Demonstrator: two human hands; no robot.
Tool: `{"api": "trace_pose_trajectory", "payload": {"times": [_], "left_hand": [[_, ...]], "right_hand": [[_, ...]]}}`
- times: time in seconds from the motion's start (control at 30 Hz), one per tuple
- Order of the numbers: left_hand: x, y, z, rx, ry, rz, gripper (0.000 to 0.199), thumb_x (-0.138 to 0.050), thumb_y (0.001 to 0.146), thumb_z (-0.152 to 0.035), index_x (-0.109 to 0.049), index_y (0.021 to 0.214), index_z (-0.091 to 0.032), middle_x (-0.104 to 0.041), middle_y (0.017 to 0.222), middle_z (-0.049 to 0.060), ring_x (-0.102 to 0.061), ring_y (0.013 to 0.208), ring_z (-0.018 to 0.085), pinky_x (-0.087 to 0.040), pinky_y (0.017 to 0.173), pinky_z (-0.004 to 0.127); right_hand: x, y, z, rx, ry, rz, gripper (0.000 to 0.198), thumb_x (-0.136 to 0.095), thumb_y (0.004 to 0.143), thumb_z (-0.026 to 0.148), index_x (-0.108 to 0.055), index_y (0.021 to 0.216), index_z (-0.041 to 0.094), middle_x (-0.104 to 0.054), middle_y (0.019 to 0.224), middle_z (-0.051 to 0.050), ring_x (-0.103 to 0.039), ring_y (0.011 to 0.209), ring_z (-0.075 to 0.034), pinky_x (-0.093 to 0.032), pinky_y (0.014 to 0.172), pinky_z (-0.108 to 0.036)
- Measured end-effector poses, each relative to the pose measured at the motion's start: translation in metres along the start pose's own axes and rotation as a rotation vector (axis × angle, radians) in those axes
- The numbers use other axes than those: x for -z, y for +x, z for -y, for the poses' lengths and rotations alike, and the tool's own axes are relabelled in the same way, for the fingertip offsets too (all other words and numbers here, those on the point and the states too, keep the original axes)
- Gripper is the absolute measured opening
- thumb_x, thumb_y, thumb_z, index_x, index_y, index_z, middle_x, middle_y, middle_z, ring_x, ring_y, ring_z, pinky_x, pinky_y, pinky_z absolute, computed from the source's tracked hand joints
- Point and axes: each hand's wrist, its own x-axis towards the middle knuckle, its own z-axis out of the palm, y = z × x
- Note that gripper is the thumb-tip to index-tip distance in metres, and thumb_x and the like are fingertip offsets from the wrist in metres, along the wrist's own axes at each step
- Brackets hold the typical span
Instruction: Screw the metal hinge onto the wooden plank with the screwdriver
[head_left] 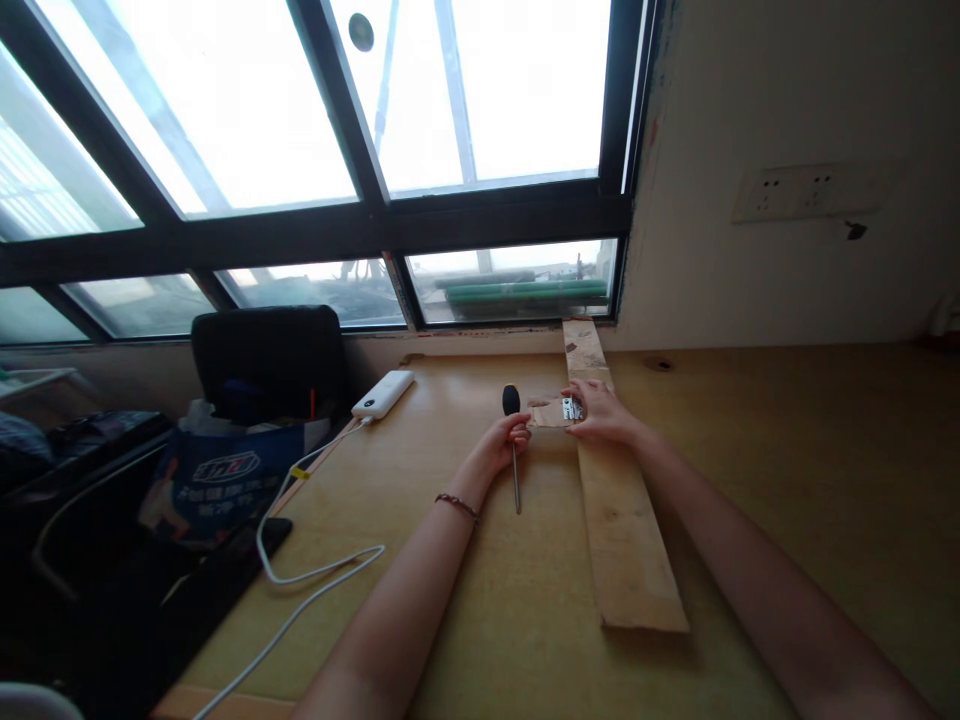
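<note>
A screwdriver [511, 399] with a black handle and a long metal shaft is held in my left hand [506, 440], its tip pointing down toward me. The same hand's fingertips meet the left end of a small piece of wood [547, 412]. My right hand [602, 412] closes its thumb and fingers around a small shiny metal hinge [572, 409] at the right end of that piece. Beneath them runs a long wooden board [626, 530], lying lengthwise on the table. The right fingers partly cover the hinge.
The wooden table [450, 600] meets the wall and window. To the left lie a white power bank [384, 394] and its white cable [300, 580]. Beyond the table's left edge are a dark chair [266, 350] and a blue bag [225, 480]. Sockets [795, 192] sit on the wall.
</note>
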Motion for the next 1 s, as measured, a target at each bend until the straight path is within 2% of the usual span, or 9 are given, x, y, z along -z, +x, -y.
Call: {"api": "trace_pose_trajectory", "payload": {"times": [0.13,0.4,0.53,0.6,0.67,0.77,0.83,0.9,1.0], "left_hand": [[-0.002,-0.002,-0.001,0.001,-0.008,-0.017,0.030,-0.046,0.084,-0.011,-0.031,0.059,-0.018,-0.024,0.044,-0.010,-0.030,0.031,0.000,-0.026,0.030,0.008],[-0.003,-0.003,0.003,-0.064,-0.033,0.005,0.027,-0.045,0.087,-0.024,-0.037,0.062,-0.016,-0.027,0.044,-0.010,-0.029,0.030,0.000,-0.024,0.028,0.009],[-0.008,-0.013,-0.011,-0.293,-0.095,-0.088,0.029,-0.043,0.087,-0.022,-0.034,0.060,-0.017,-0.026,0.043,-0.010,-0.025,0.028,0.000,-0.020,0.027,0.010],[-0.018,-0.026,-0.030,-0.424,-0.119,-0.042,0.030,-0.044,0.086,-0.020,-0.032,0.059,-0.017,-0.026,0.043,-0.009,-0.025,0.029,0.000,-0.021,0.029,0.010],[-0.035,-0.041,-0.053,-0.573,-0.114,0.038,0.031,-0.048,0.084,-0.018,-0.032,0.058,-0.017,-0.026,0.044,-0.009,-0.026,0.031,-0.001,-0.023,0.031,0.009],[-0.070,-0.060,-0.082,-0.817,-0.087,0.074,0.031,-0.052,0.079,-0.017,-0.033,0.055,-0.017,-0.028,0.044,-0.009,-0.030,0.034,-0.001,-0.028,0.036,0.008],[-0.093,-0.065,-0.088,-0.912,0.004,0.004,0.027,-0.053,0.076,-0.020,-0.037,0.054,-0.016,-0.034,0.045,-0.008,-0.038,0.038,0.000,-0.034,0.041,0.010],[-0.111,-0.062,-0.083,-1.023,0.165,-0.191,0.026,-0.054,0.073,-0.029,-0.044,0.053,-0.016,-0.043,0.047,-0.006,-0.044,0.042,0.003,-0.034,0.041,0.013],[-0.125,-0.050,-0.068,-1.159,0.452,-0.464,0.033,-0.055,0.070,-0.041,-0.053,0.051,-0.014,-0.045,0.044,-0.004,-0.041,0.039,0.004,-0.029,0.038,0.016]], "right_hand": [[-0.002,0.002,-0.002,0.016,-0.009,-0.020,0.064,-0.073,0.052,0.038,-0.056,0.112,0.021,-0.053,0.121,-0.009,-0.042,0.112,-0.029,-0.031,0.093,-0.041],[0.000,0.003,-0.001,0.032,0.019,-0.027,0.063,-0.074,0.053,0.042,-0.057,0.109,0.019,-0.058,0.111,-0.008,-0.050,0.101,-0.026,-0.034,0.090,-0.038],[0.003,0.001,0.002,0.021,0.035,-0.031,0.062,-0.074,0.053,0.043,-0.058,0.108,0.019,-0.057,0.112,-0.008,-0.050,0.102,-0.026,-0.034,0.091,-0.038],[0.004,0.000,0.004,0.013,0.040,-0.034,0.061,-0.074,0.054,0.043,-0.058,0.107,0.019,-0.057,0.112,-0.008,-0.050,0.102,-0.026,-0.034,0.090,-0.037],[0.004,0.000,0.005,0.007,0.048,-0.037,0.061,-0.074,0.054,0.043,-0.057,0.107,0.018,-0.058,0.112,-0.008,-0.050,0.101,-0.026,-0.035,0.090,-0.037],[0.004,-0.001,0.006,0.010,0.051,-0.045,0.061,-0.074,0.053,0.043,-0.058,0.106,0.019,-0.057,0.112,-0.008,-0.050,0.101,-0.026,-0.035,0.090,-0.037],[0.004,-0.001,0.006,0.009,0.051,-0.047,0.061,-0.075,0.052,0.042,-0.058,0.107,0.019,-0.057,0.112,-0.008,-0.050,0.102,-0.026,-0.035,0.090,-0.037],[0.004,-0.001,0.005,0.005,0.056,-0.047,0.061,-0.075,0.052,0.041,-0.058,0.106,0.020,-0.058,0.109,-0.007,-0.050,0.102,-0.025,-0.035,0.090,-0.037],[0.003,0.000,0.006,0.005,0.054,-0.045,0.059,-0.075,0.051,0.040,-0.059,0.104,0.020,-0.059,0.107,-0.007,-0.050,0.101,-0.025,-0.035,0.089,-0.037]]}}
